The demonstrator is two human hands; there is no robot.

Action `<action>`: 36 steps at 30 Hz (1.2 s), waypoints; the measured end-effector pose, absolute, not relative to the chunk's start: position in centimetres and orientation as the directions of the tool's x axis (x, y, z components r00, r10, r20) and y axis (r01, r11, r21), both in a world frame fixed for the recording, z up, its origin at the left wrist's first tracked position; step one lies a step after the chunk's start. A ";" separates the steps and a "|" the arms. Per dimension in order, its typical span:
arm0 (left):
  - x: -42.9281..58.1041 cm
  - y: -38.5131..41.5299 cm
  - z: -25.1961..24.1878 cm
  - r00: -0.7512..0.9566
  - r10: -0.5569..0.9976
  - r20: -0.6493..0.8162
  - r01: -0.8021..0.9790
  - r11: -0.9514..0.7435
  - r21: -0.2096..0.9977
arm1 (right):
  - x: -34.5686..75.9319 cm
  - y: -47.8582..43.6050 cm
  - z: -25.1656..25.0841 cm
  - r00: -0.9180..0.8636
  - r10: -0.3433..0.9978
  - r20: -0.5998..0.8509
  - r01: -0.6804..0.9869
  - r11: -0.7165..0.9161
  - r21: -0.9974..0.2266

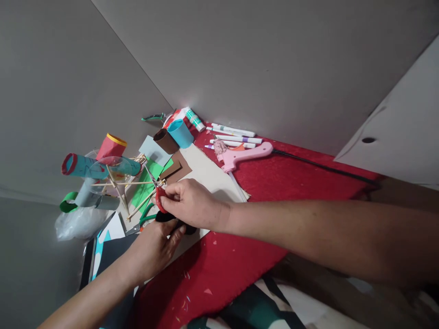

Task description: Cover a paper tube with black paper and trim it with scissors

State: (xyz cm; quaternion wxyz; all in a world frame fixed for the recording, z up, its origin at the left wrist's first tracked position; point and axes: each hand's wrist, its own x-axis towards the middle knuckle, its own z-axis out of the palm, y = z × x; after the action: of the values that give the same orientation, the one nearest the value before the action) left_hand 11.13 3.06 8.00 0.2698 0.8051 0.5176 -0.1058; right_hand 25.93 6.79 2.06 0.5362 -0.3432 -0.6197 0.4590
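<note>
My right hand is closed on the red-handled scissors, whose metal blades point up and left toward a stick frame. Just below it, my left hand is closed around a black piece, perhaps paper, largely hidden by the fingers. Green-handled scissors lie beside my left hand. Left of both hands stands a model of wooden sticks, with a blue paper tube, a red paper tube and a clear plastic disc.
A pink hot glue gun with a black cord lies on red cloth, near several markers. Behind are a glue stick, a blue paper roll and a brown one. Grey walls enclose the corner; a plastic bag sits left.
</note>
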 end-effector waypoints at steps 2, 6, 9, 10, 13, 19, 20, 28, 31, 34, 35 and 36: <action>11.1 3.1 7.9 0.454 0.779 -0.433 0.884 -0.331 0.331 | 26.0 6.8 2.1 -0.194 0.918 0.345 -0.063 0.339 -0.939; 11.2 3.0 7.9 0.461 0.787 -0.410 0.879 -0.343 0.331 | 26.1 6.8 2.2 -0.206 0.920 0.333 -0.051 0.330 -0.943; 11.3 3.0 8.0 0.456 0.784 -0.420 0.883 -0.342 0.321 | 26.1 6.8 2.3 -0.216 0.921 0.326 -0.040 0.325 -0.945; 11.3 3.0 8.0 0.454 0.784 -0.422 0.885 -0.341 0.318 | 26.1 6.8 2.4 -0.217 0.921 0.324 -0.037 0.324 -0.945; 11.3 3.1 8.0 0.446 0.786 -0.429 0.890 -0.337 0.308 | 26.1 6.9 2.4 -0.219 0.923 0.318 -0.034 0.318 -0.947; 11.3 3.1 8.1 0.423 0.781 -0.459 0.903 -0.323 0.283 | 26.0 7.0 2.3 -0.225 0.924 0.308 -0.031 0.309 -0.951; 11.3 3.1 8.2 0.423 0.781 -0.459 0.904 -0.324 0.280 | 26.0 7.0 2.4 -0.225 0.924 0.309 -0.032 0.310 -0.950; 11.2 2.8 8.1 0.413 0.803 -0.429 0.911 -0.369 0.185 | 25.9 7.2 2.3 -0.198 0.924 0.326 -0.053 0.322 -0.945; 11.0 2.5 8.1 0.410 0.814 -0.410 0.911 -0.346 0.225 | 25.9 7.3 2.2 -0.193 0.923 0.333 -0.062 0.327 -0.943; 10.6 2.3 8.3 0.431 0.830 -0.354 0.902 -0.384 0.199 | 25.9 7.3 2.1 -0.188 0.920 0.343 -0.077 0.334 -0.939; 10.4 2.3 8.5 0.445 0.831 -0.334 0.895 -0.408 0.178 | 25.9 7.3 2.1 -0.187 0.920 0.346 -0.083 0.336 -0.938; 10.1 2.4 8.6 0.460 0.829 -0.319 0.888 -0.430 0.163 | 25.9 7.3 2.1 -0.185 0.919 0.348 -0.088 0.337 -0.937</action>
State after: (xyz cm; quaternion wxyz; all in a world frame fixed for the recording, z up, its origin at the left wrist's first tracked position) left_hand 10.07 2.36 8.62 0.1551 0.8402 0.5107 -0.0955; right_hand 25.87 7.31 2.13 0.5409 -0.3388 -0.6132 0.4655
